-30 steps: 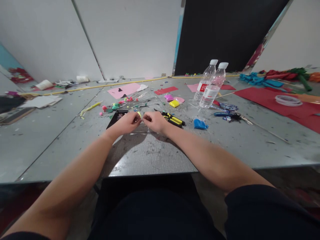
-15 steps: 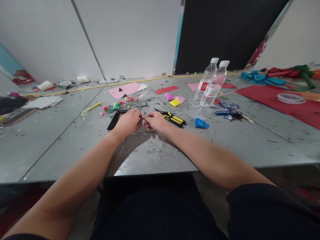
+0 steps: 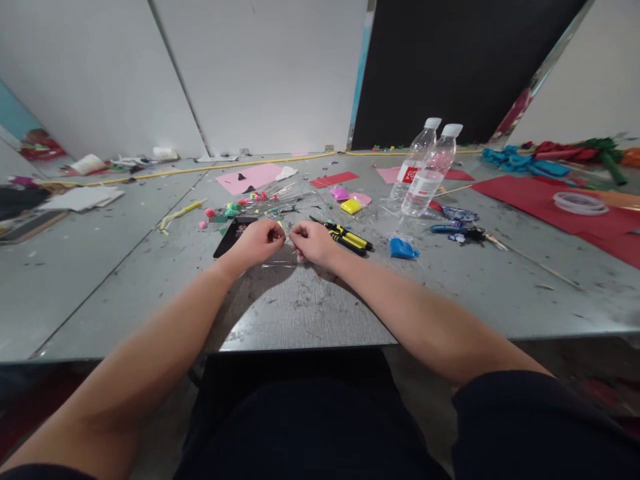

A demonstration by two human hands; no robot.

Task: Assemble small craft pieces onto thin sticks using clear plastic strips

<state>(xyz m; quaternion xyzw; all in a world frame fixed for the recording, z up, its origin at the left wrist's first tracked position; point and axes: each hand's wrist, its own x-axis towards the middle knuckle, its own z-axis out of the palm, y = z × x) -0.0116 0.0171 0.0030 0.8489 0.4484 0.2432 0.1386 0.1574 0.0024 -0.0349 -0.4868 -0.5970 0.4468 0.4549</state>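
Near the table's front edge, my left hand (image 3: 261,241) and my right hand (image 3: 311,241) meet with their fingertips almost touching. Both are closed in a pinch; whatever lies between the fingers is too small to make out. Beside my left hand is a black phone-like slab (image 3: 230,235), partly covered by the hand. Pliers with yellow and black handles (image 3: 350,239) lie just right of my right hand. A blue packet (image 3: 403,248) rests farther right. Beyond my hands are small pink and green pieces (image 3: 234,209) and clear plastic wrapping (image 3: 295,193).
Two clear bottles (image 3: 423,190) stand at the right behind the blue packet. Blue-handled pliers (image 3: 450,229) and a thin stick (image 3: 545,265) lie beyond them. Red sheets (image 3: 520,200) cover the far right; a yellow twisted strip (image 3: 183,215) lies left. Pink and yellow packets (image 3: 351,207) sit mid-table.
My left hand has turned a little, so a gap shows between its thumb and fingers. My hands stay close together; the table's things keep their places.
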